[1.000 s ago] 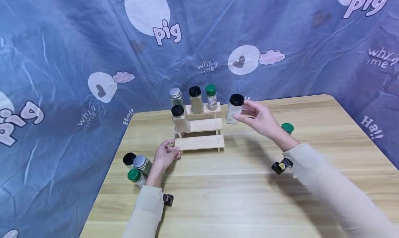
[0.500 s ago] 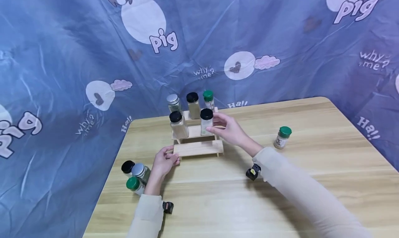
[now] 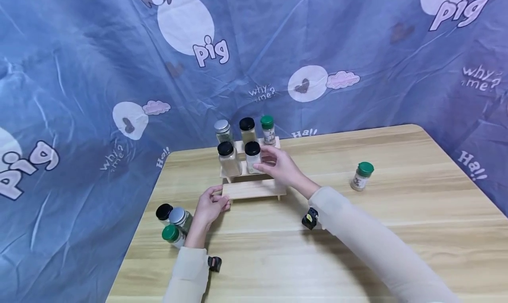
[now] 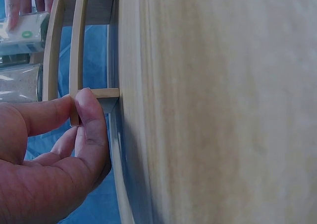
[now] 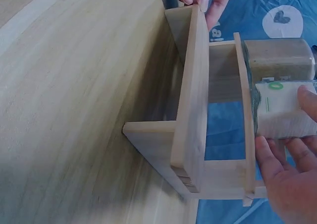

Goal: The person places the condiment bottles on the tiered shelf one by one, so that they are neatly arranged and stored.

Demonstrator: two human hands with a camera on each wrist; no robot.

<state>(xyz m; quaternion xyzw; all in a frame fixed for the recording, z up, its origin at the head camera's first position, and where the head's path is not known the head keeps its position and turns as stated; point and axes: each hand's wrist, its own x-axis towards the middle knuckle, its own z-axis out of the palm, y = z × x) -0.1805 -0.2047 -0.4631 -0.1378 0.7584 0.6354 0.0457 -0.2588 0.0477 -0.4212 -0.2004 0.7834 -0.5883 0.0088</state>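
My right hand (image 3: 279, 165) grips a black-capped spice jar (image 3: 253, 158) with pale contents, thumb on one side and fingers on the other. This jar is upright at the middle step of a three-tier wooden rack (image 3: 254, 189), beside another black-capped jar (image 3: 230, 162). In the right wrist view the held jar's base (image 5: 262, 110) meets that step's edge. My left hand (image 3: 209, 204) pinches the left end of the bottom step; the left wrist view shows thumb and finger on the board (image 4: 75, 80). On the top step stand silver-capped (image 3: 223, 133), black-capped (image 3: 248, 131) and green-capped jars (image 3: 268, 130).
Left of my left forearm stand black-capped (image 3: 164, 212), silver-capped (image 3: 180, 218) and green-capped jars (image 3: 173, 236) in a cluster. Another green-capped jar (image 3: 361, 176) stands alone on the right of the wooden table (image 3: 278, 254). A blue printed cloth (image 3: 238, 65) hangs behind the table.
My right hand has carried the black-capped jar leftward from right of the rack to the middle step, next to the other jar. My left hand has kept its hold on the rack.
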